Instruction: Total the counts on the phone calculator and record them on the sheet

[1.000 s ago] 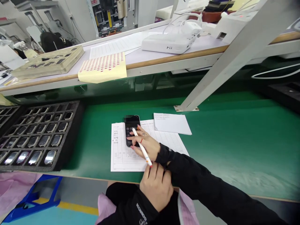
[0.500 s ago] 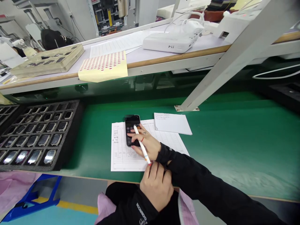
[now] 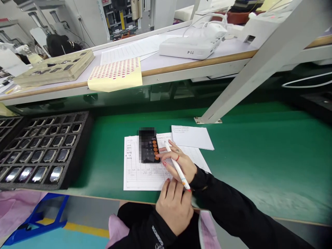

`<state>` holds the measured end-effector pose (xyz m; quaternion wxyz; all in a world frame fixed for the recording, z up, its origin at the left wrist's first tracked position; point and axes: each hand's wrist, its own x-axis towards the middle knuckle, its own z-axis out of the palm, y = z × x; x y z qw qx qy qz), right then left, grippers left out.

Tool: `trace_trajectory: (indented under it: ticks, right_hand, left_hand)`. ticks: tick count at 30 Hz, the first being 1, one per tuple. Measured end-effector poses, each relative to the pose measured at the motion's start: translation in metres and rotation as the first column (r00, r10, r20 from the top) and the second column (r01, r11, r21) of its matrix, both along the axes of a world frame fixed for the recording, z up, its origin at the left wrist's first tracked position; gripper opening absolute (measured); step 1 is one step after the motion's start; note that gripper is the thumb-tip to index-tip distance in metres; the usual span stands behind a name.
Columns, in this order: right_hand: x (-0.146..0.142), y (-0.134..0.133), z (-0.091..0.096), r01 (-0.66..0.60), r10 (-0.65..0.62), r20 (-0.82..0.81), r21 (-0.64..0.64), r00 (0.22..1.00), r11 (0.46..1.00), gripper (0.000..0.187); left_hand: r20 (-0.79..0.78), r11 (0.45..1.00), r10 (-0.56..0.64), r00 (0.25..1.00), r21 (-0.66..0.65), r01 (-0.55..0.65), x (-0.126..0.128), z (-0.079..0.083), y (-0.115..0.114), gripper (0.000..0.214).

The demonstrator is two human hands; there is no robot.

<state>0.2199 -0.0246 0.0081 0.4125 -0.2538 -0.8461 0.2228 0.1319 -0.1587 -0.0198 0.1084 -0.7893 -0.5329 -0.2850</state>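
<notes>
In my right hand (image 3: 186,166) is a white pen (image 3: 176,165), lying across the fingers with its red end toward me. A fingertip of that hand touches the right edge of the smartphone (image 3: 148,147), whose dark screen shows a calculator with orange keys and 184. Under the phone lies a printed form sheet (image 3: 142,182) with handwriting in its table. My left hand (image 3: 175,210) rests palm down at the near edge of the bench, its fingers laid out by the sheet's lower edge. A small white notepad (image 3: 195,138) overlaps the sheet's upper right.
Black foam trays (image 3: 86,138) of watch-like units stand at the left on the green bench (image 3: 249,159). A white slanted post (image 3: 228,83) is bolted down behind the notepad. The raised shelf carries a yellow sticker sheet (image 3: 116,74), a white box (image 3: 186,50) and a clear case (image 3: 57,69).
My right hand has moved right with the pen, from over the phone's keys to its right edge. The display changed from a sum to 184. My left hand stays put.
</notes>
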Motion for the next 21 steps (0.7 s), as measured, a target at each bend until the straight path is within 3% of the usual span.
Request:
trace_trajectory:
  ticks: [10, 13, 15, 17, 21]
  right_hand:
    - [-0.0011, -0.0035, -0.0033, -0.004, 0.002, 0.049, 0.037, 0.999, 0.999, 0.011]
    - [-0.0004, -0.0034, -0.0034, 0.059, -0.059, 0.006, 0.008, 0.998, 0.998, 0.008]
    - [0.0017, -0.0042, -0.0032, 0.115, -0.116, -0.016, -0.068, 0.993, 0.991, 0.008]
    - [0.0038, -0.0058, -0.0025, 0.153, -0.159, -0.017, -0.196, 0.987, 0.969, 0.019]
    - [0.0057, -0.0101, 0.0000, 0.080, -0.146, -0.120, -0.432, 0.982, 0.898, 0.045]
  left_hand:
    - [0.001, 1.000, 0.014, 1.000, 0.009, -0.014, 0.0011, -0.0023, 0.0002, 0.027]
    - [-0.007, 1.000, 0.006, 1.000, -0.001, -0.006, 0.0009, -0.0016, 0.0003, 0.031]
    - [-0.013, 1.000, 0.002, 1.000, -0.006, -0.002, 0.0004, -0.0009, 0.0003, 0.034]
    - [-0.018, 1.000, 0.004, 1.000, -0.005, -0.004, -0.0001, -0.0005, 0.0004, 0.036]
    - [-0.026, 1.000, 0.000, 1.000, -0.008, -0.001, -0.0005, -0.0009, 0.0006, 0.038]
